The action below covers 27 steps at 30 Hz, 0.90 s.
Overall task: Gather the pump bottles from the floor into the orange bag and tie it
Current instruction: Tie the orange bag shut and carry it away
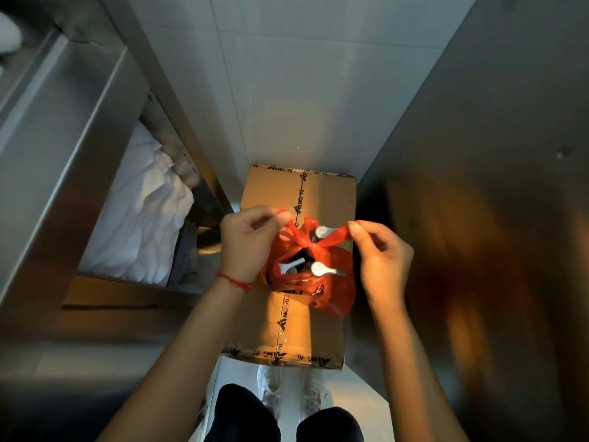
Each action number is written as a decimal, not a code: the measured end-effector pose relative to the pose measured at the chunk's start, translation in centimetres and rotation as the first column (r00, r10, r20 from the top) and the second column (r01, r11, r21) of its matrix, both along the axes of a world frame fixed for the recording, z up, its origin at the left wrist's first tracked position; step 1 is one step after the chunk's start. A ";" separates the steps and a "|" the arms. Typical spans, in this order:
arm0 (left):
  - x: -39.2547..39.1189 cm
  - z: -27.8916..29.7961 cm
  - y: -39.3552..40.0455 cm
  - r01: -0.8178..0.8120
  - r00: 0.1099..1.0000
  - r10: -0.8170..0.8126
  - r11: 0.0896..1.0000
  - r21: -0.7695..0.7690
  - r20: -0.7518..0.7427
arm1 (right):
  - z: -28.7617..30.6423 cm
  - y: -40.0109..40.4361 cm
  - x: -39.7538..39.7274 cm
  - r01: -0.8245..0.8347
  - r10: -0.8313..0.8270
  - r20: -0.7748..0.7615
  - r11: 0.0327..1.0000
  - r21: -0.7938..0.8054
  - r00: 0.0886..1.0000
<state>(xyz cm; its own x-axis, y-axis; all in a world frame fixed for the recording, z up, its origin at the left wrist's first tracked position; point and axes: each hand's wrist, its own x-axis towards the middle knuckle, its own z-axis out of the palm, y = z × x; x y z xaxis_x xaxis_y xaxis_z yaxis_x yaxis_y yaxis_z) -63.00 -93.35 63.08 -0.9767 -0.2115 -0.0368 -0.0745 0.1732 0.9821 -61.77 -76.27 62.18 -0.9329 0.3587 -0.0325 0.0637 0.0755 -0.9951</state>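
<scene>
Atop one taped cardboard box, two hands' fingers pinch one orange bag's handles, three pump bottles inside.

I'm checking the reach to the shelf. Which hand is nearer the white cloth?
Left. The left hand pulls a bag handle just right of the white cloth; the right hand is beyond the bag.

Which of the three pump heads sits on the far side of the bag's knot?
The pump head next to the right hand; the other two pump heads lie on the near side of the knot.
</scene>
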 end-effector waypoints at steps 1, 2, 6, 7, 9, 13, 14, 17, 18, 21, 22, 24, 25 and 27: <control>-0.5 0.4 0.6 0.043 0.999 -0.043 0.999 -0.007 0.005 | 0.4 -0.5 -0.2 -0.049 0.049 -0.009 0.998 0.033 0.999; -1.0 0.8 1.1 0.095 0.995 -0.095 0.995 -0.018 0.014 | 0.8 -0.9 -0.4 -0.088 0.089 -0.013 0.995 0.055 0.996; -1.9 1.5 2.2 0.261 0.965 -0.262 0.964 -0.058 -0.024 | 1.4 -1.4 -0.8 -0.164 0.176 -0.076 0.976 0.144 0.981; -1.9 1.5 2.3 0.277 0.960 -0.278 0.960 -0.047 -0.022 | 1.5 -1.5 -0.9 -0.166 0.185 -0.109 0.973 0.161 0.977; -2.0 1.4 2.5 0.299 0.954 -0.299 0.954 0.002 0.013 | 1.5 -1.5 -1.0 -0.147 0.177 -0.158 0.972 0.182 0.972; -1.7 1.2 2.7 0.382 0.921 -0.386 0.921 0.069 0.052 | 1.3 -1.4 -1.0 -0.096 0.114 -0.130 0.986 0.136 0.985; -1.6 1.1 2.7 0.402 0.912 -0.406 0.913 0.070 0.053 | 1.2 -1.4 -1.0 -0.097 0.112 -0.116 0.988 0.123 0.987; -1.3 0.8 2.9 0.411 0.909 -0.415 0.909 0.067 0.051 | 1.3 -1.4 -1.0 -0.125 0.136 -0.106 0.987 0.105 0.985; -1.2 0.7 3.0 0.383 0.921 -0.386 0.922 0.060 0.049 | 1.4 -1.4 -1.0 -0.140 0.150 -0.107 0.985 0.099 0.983; -1.1 0.6 3.4 0.287 0.956 -0.290 0.956 0.065 0.041 | 1.4 -1.0 -1.0 -0.190 0.192 -0.081 0.981 0.035 0.978; -1.0 0.7 3.4 0.272 0.961 -0.275 0.960 0.065 0.032 | 1.3 -0.9 -0.9 -0.221 0.220 -0.049 0.975 -0.023 0.974; -1.0 0.8 3.3 0.263 0.964 -0.264 0.964 0.037 0.019 | 0.8 -0.6 -0.5 -0.308 0.314 0.013 0.938 -0.160 0.949; -0.9 0.9 3.3 0.258 0.966 -0.258 0.966 0.019 0.020 | 0.4 -0.6 -0.4 -0.346 0.358 0.027 0.917 -0.198 0.934; -0.8 1.2 3.1 0.244 0.970 -0.244 0.970 -0.020 0.015 | -0.3 -0.5 -0.2 -0.397 0.416 0.052 0.894 -0.209 0.908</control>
<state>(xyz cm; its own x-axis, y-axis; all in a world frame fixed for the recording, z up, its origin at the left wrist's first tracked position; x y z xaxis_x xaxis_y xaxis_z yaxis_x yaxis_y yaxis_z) -63.82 -90.24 64.26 -0.9984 0.0323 -0.0472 -0.0394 0.2083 0.9773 -61.96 -76.76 61.83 -0.9852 -0.0727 -0.1553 0.1606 -0.0744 -0.9842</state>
